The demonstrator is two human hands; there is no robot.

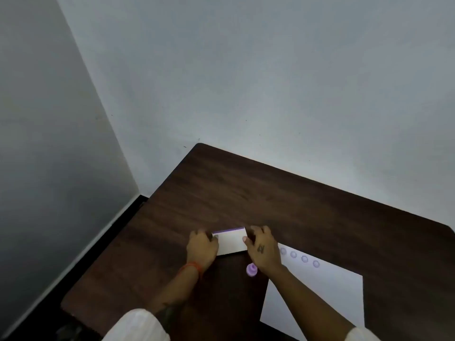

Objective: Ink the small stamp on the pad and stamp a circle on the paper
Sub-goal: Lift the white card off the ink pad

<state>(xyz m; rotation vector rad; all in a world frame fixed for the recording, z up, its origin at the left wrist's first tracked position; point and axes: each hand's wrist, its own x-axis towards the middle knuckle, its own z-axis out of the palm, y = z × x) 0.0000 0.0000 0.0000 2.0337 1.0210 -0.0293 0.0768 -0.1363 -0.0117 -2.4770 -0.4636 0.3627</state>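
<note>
Fingers (256, 233) of both hands gripping ink pad (231, 242) edges, stamp (251, 269) beside

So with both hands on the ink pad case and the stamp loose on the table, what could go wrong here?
The right hand sits just above the small stamp, so the wrist could knock it over. The ink pad case lies close to the paper; opening it carelessly could smear ink near the stamped circles.
</note>
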